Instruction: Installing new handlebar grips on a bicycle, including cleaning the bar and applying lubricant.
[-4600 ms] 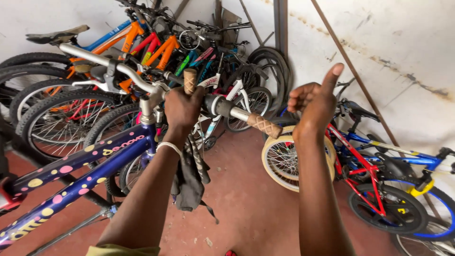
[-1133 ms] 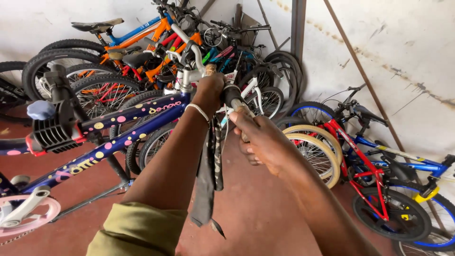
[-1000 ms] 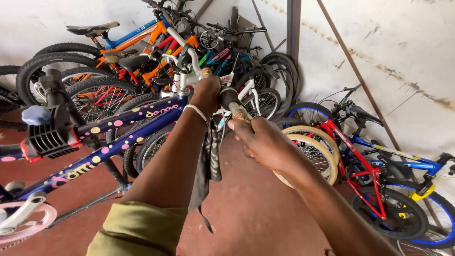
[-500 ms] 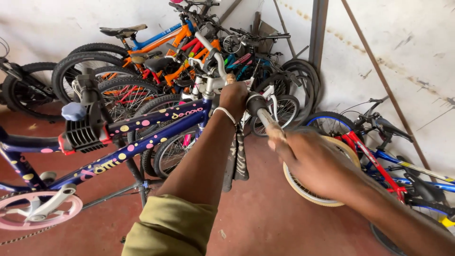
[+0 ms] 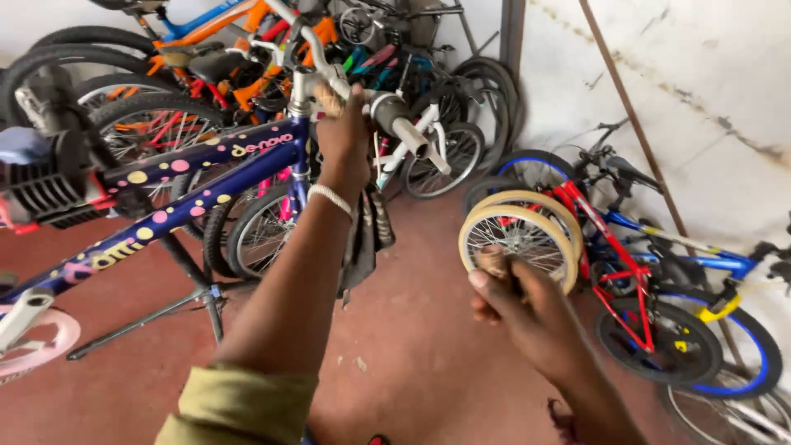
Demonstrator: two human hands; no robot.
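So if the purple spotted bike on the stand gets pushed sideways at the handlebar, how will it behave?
The purple spotted bike sits raised on a thin-legged repair stand, so it would probably sway or tip rather than slide. The handlebar would likely swivel first. The left hand grips it by the stem, which should steady it; the right hand is off it, closed.

Bicycle repair workshop or storeroom. Evidence: a dark blue child's bicycle with coloured dots [image 5: 177,185] raised on a black metal repair stand [image 5: 185,280], its handlebar at the left hand [image 5: 346,136]; behind that hand, a dense stack of orange, blue and red bicycles [image 5: 239,58] leaning on a stained white wall [image 5: 709,74]; to the right of the right hand [image 5: 527,309], small red and blue children's bicycles [image 5: 651,272] with cream tyres; beneath both hands, a worn red-painted concrete floor [image 5: 412,330].
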